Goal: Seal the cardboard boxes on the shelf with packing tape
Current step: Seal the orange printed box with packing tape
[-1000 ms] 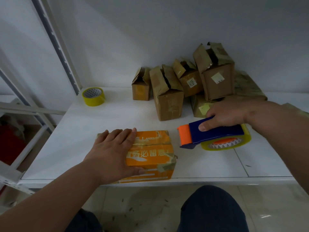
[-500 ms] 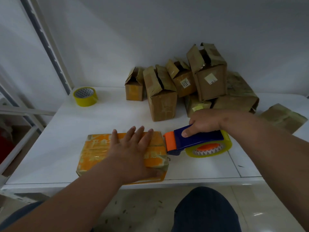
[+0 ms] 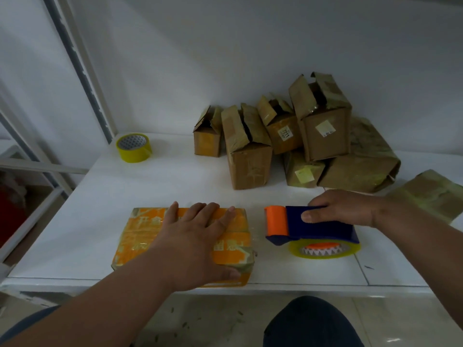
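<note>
White shelf [image 3: 175,186] against a white wall; metal upright [image 3: 82,71] at left.

Orange box [image 3: 140,236] lies flat at the front edge, already wrapped in glossy tape. Left hand [image 3: 198,236] rests palm-down on its top, fingers straight and spread, thumb over the near right corner; it presses, it does not grip. Left forearm comes in low from the lower left.

Right hand [image 3: 343,209] holds the dispenser [image 3: 315,229] just right of the box, apart from it. Thumb lies on the near side of the blue body, fingers curl over the far side: a firm grasp. Orange roller end points at the box; the tape roll hangs beneath, at or near the shelf. Whether a strand of tape runs from box to dispenser I cannot tell.

Open boxes [image 3: 250,156] stand in a cluster at the back, flaps up, unsealed. Spare yellow roll [image 3: 134,147] sits far left, near the upright.

Judgement: this box reads as finished or close to it; the pile has hardly been touched. Next move likely calls for setting the orange box aside, pulling an open one forward, folding the flaps flat, holding them shut with the left hand, then running the dispenser along the seam.
</note>
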A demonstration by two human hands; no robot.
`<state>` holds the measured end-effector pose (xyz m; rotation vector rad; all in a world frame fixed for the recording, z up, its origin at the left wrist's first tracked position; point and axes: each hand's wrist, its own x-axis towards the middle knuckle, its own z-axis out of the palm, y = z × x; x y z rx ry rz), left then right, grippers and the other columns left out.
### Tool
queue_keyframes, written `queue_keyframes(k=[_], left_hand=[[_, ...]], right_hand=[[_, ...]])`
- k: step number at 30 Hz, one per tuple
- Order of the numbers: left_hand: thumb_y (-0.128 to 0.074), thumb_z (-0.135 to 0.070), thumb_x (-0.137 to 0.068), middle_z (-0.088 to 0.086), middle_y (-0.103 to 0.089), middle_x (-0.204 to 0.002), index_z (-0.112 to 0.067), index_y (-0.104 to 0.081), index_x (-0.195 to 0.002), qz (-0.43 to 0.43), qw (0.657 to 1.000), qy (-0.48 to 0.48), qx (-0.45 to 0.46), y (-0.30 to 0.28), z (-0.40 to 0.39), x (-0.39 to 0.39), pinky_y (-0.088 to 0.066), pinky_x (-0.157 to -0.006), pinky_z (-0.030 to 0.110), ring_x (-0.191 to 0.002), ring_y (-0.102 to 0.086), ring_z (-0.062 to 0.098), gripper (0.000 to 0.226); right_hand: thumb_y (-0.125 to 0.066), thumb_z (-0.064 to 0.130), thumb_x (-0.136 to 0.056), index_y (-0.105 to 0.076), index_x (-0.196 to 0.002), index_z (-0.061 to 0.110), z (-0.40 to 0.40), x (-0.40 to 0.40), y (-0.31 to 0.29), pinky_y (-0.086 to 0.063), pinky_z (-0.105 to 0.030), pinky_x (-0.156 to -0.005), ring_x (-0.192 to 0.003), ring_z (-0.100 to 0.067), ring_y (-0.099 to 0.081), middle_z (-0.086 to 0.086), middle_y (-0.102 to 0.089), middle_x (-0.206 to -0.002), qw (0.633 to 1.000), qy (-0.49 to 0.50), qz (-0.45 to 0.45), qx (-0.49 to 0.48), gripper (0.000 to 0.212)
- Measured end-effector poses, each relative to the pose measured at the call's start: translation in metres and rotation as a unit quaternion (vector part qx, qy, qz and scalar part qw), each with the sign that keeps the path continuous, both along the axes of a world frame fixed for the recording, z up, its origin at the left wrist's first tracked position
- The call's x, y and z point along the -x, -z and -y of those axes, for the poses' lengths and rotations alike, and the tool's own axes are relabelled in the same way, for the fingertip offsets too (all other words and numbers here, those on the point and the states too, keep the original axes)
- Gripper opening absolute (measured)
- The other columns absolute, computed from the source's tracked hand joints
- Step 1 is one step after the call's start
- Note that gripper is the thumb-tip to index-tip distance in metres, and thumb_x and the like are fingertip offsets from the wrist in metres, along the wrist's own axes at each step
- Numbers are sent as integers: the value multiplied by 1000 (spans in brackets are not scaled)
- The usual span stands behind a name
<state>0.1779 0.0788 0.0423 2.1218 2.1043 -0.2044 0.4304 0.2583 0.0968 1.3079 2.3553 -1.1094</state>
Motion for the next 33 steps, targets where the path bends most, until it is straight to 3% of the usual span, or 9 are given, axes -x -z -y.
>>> queue_keyframes(k=[3,6,10,16,19,21,25,28,33], left_hand=[[-26,-97,-65,-9,12,-162,-47,33,-141,2,1000,6,-4,2,0,3,11,-116,57,-149,10,19,107],[-26,-97,-65,-9,13,-162,-48,34,-140,5,1000,12,-7,5,-1,6,11,-116,56,-149,10,18,107],[-28,-96,-66,-11,15,-162,-50,35,-138,6,1000,21,-3,3,-2,8,11,-117,55,-149,11,17,106],[-28,-96,-65,-12,12,-162,-52,39,-131,1,999,38,-3,3,-2,19,11,-117,54,-149,9,16,104],[-30,-96,-66,-11,10,-162,-50,37,-135,-6,999,38,-2,2,-2,19,9,-117,55,-149,7,17,106],[-30,-95,-65,-11,10,-162,-50,38,-133,-7,999,37,-2,1,-2,17,9,-117,55,-149,7,18,106],[-29,-95,-65,-11,10,-162,-49,35,-138,-5,999,32,-4,0,2,16,9,-117,55,-149,8,17,108],[-30,-95,-66,-11,10,-162,-48,31,-141,-4,999,30,-11,1,4,14,9,-117,56,-149,8,17,108],[-32,-94,-66,-10,9,-162,-47,29,-143,-8,999,27,-18,2,4,13,10,-117,56,-149,7,18,109]], right_hand=[[-58,95,-27,-73,-88,15,-3,-8,2,-47,-20,-66,-71,-10,-67,-4,-73,-83,1000,7,-19,16,101],[-63,90,-32,-73,-89,16,-4,-14,5,-48,-18,-66,-76,-15,-70,-3,-74,-84,999,17,-31,28,95],[-68,89,-32,-74,-93,15,0,-19,8,-50,-29,-76,-88,-28,-70,-9,-74,-91,997,34,-51,40,96],[-68,87,-38,-75,-88,16,6,-37,1,-47,-24,-66,-75,-19,-69,-7,-74,-83,997,37,-62,24,87],[-64,71,-64,-73,-87,10,10,-44,-9,-45,-18,-58,-66,-14,-67,-8,-72,-77,998,49,-32,7,66],[-61,58,-69,-72,-84,7,10,-36,-13,-43,-18,-56,-63,-12,-65,-6,-70,-74,999,41,1,-19,54],[-58,62,-83,-68,-81,17,14,-3,-11,-41,-22,-60,-68,-10,-60,0,-65,-78,984,-42,131,-114,46],[-53,66,-83,-67,-83,19,20,22,-6,-43,-27,-63,-73,-12,-60,0,-64,-81,963,-84,196,-163,49],[-59,65,-80,-54,-69,21,28,58,1,-37,-27,-55,-64,-14,-52,0,-55,-73,954,-89,245,-147,45]])
